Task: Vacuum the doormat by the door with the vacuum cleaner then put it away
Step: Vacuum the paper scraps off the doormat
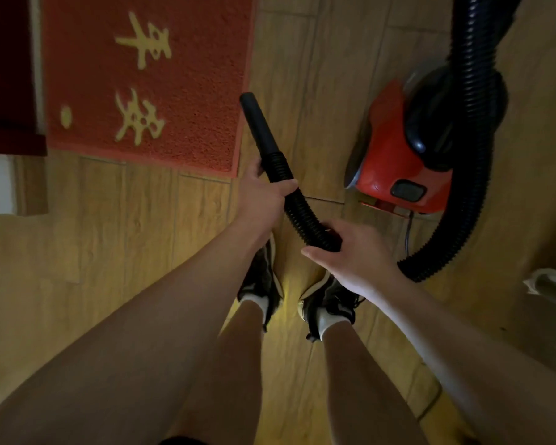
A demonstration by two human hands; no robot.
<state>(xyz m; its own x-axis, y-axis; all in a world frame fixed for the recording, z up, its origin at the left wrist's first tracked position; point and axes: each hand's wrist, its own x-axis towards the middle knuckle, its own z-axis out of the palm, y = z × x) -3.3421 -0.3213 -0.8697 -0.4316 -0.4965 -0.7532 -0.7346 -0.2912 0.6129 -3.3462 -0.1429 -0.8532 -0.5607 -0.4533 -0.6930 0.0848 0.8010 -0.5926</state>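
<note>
Doormat [148, 85], red with yellow characters, flat on the wooden floor [109, 236] beside a dark red door [4, 75]. Just off the doormat's right edge, black nozzle [259, 123], gripped at its ribbed collar by the left hand [264, 191]; right hand [357, 248] curled round the hose [472, 91] behind. Further right of the doormat, red vacuum cleaner [395, 149] on the floor, hose looping over it. Near the doormat's closest corner, dark shoes [260, 277].

Gripping black hose [299, 210] with left hand [264, 191] just behind nozzle [259, 126], with right hand [350, 248] further back; tip seemingly over red doormat [148, 78] edge; red vacuum cleaner [398, 149] nearby on floor [109, 252].
</note>
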